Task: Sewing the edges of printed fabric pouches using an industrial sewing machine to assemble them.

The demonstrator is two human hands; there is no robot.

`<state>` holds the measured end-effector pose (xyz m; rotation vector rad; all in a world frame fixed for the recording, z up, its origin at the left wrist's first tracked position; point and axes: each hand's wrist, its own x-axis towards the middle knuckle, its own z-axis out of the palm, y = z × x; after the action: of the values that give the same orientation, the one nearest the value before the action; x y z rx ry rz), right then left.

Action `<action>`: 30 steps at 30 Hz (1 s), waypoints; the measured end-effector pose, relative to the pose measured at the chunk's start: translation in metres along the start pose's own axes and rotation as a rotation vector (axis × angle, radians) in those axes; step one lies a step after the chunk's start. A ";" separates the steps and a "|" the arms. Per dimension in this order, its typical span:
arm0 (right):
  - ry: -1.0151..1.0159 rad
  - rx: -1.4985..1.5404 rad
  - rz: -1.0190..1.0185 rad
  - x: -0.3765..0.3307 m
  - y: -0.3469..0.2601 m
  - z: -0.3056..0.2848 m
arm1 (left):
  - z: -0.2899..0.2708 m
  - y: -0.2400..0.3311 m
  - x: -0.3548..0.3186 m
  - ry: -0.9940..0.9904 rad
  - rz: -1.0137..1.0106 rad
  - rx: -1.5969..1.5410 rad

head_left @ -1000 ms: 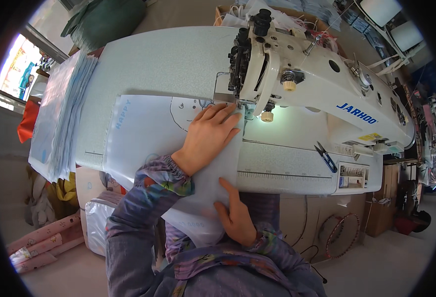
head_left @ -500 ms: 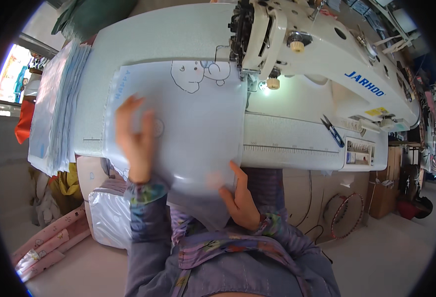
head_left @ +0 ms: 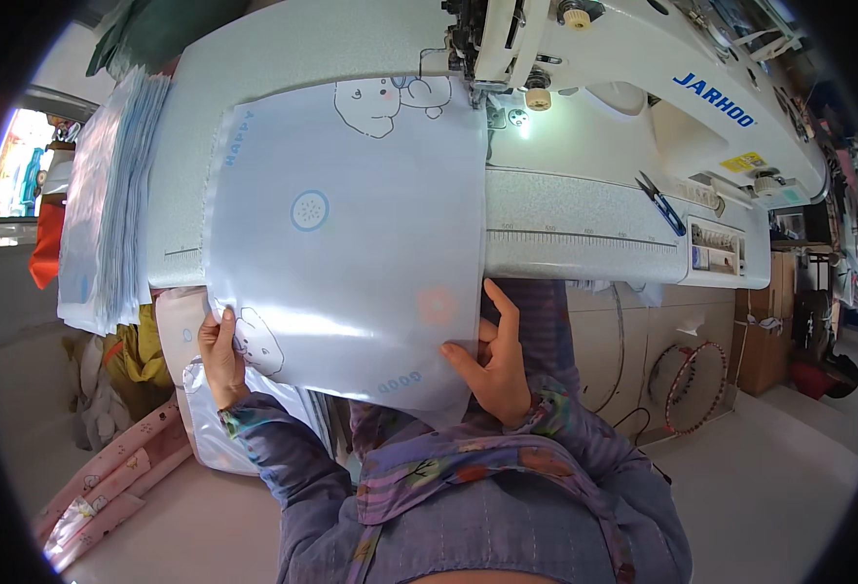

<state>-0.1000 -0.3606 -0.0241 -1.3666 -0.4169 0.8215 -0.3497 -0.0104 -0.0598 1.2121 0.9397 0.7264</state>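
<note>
A glossy pale blue-white sheet (head_left: pixel 370 234) with cartoon animals and a blue circle printed on it lies on the sewing machine bed. Its lower part hangs over the front edge toward my lap. My left hand (head_left: pixel 222 362) pinches its lower left edge between thumb and fingers. At the lower right edge, my right hand (head_left: pixel 497 368) has its thumb on top of the sheet and the other fingers behind or beside the edge. The sheet's far right corner reaches the needle and presser foot area (head_left: pixel 475 92) of the white sewing machine (head_left: pixel 623 73).
Left of the sheet hangs a thick stack of similar sheets (head_left: pixel 108 214). Thread snips (head_left: pixel 660 204) lie on the bed at right, near a small parts tray (head_left: pixel 714 250). Below my left arm is another pile of glossy sheets (head_left: pixel 219 433). Pink rolls (head_left: pixel 108 477) lean at lower left.
My left hand has moved from above the sheet's left half down to its lower left edge and grips it there. My right hand stays at the right edge. The view has shifted slightly.
</note>
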 end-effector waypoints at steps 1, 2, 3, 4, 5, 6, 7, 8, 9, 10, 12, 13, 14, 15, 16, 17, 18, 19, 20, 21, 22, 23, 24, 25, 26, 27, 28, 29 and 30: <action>0.007 0.013 0.023 -0.001 0.000 0.000 | -0.003 0.003 0.000 -0.020 0.004 -0.007; 0.008 0.014 0.022 -0.001 -0.001 0.000 | -0.001 0.003 -0.001 -0.021 0.005 -0.008; 0.020 0.006 0.018 -0.001 -0.002 0.000 | 0.007 0.007 -0.002 -0.014 -0.014 0.012; 0.033 -0.001 0.014 0.000 -0.003 0.000 | 0.012 0.009 -0.003 -0.007 -0.033 0.031; 0.034 -0.001 0.013 0.000 -0.002 -0.003 | 0.006 0.003 0.002 -0.008 -0.032 0.031; -0.003 -0.119 0.007 0.000 -0.003 -0.006 | 0.002 -0.002 0.007 -0.059 -0.037 0.065; -0.038 -0.238 0.001 0.000 -0.004 -0.008 | -0.003 -0.006 0.011 -0.110 -0.042 0.099; -0.039 -0.240 -0.007 -0.001 -0.008 -0.010 | -0.006 -0.012 0.015 -0.110 -0.035 0.095; -0.066 -0.294 0.051 -0.001 -0.017 -0.012 | 0.009 -0.010 0.018 -0.104 -0.001 0.091; -0.094 -0.348 0.108 -0.001 -0.022 -0.013 | 0.019 -0.009 0.022 -0.098 0.034 0.086; -0.081 -0.298 0.071 -0.006 -0.011 -0.012 | -0.006 -0.031 0.040 -0.095 -0.033 -0.003; -0.082 -0.238 0.039 -0.009 -0.007 -0.008 | -0.039 -0.043 0.045 -0.124 -0.100 0.022; -0.092 -0.239 0.030 -0.009 -0.011 -0.008 | -0.057 -0.051 0.046 -0.160 -0.172 0.041; -0.093 -0.289 0.073 -0.010 -0.018 -0.012 | -0.049 -0.052 0.046 -0.324 -0.207 -0.001; -0.109 -0.328 0.113 -0.010 -0.023 -0.014 | -0.060 -0.049 0.043 -0.428 -0.206 0.046; -0.111 -0.332 0.104 -0.010 -0.022 -0.014 | -0.070 -0.048 0.036 -0.428 -0.274 0.076; -0.095 -0.318 0.097 -0.010 -0.019 -0.015 | -0.073 -0.044 0.029 -0.435 -0.348 0.106; -0.083 -0.301 0.091 -0.009 -0.015 -0.016 | -0.077 -0.042 0.016 -0.400 -0.341 0.110; -0.083 -0.303 0.087 -0.006 -0.012 -0.017 | -0.081 -0.040 0.009 -0.365 -0.334 0.114; -0.052 -0.318 0.061 -0.004 -0.008 -0.021 | -0.030 -0.021 -0.002 -0.225 -0.277 0.075; -0.049 -0.318 0.026 -0.001 -0.008 -0.021 | -0.028 -0.006 -0.007 -0.218 -0.272 0.077; -0.059 -0.316 0.023 0.002 -0.012 -0.021 | -0.029 0.003 -0.013 -0.174 -0.262 0.095; -0.053 -0.347 -0.002 0.008 -0.019 -0.021 | -0.025 0.009 -0.016 -0.136 -0.255 0.110; -0.046 -0.379 -0.027 0.013 -0.025 -0.022 | -0.018 0.013 -0.013 -0.132 -0.226 0.122; -0.048 -0.381 -0.027 0.017 -0.028 -0.023 | -0.010 0.019 -0.012 -0.131 -0.227 0.120; -0.047 -0.399 -0.054 0.022 -0.032 -0.024 | -0.001 0.027 -0.011 -0.105 -0.213 0.146; -0.045 -0.418 -0.080 0.027 -0.035 -0.024 | 0.007 0.033 -0.008 -0.081 -0.202 0.171; -0.046 -0.419 -0.082 0.032 -0.040 -0.025 | 0.014 0.035 -0.005 -0.049 -0.193 0.196; -0.050 -0.467 -0.100 0.037 -0.045 -0.027 | 0.021 0.039 -0.001 -0.050 -0.193 0.193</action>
<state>-0.0445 -0.3518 0.0073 -1.7403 -0.7437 0.7006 -0.3308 -0.0117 -0.0195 1.2802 1.0867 0.4577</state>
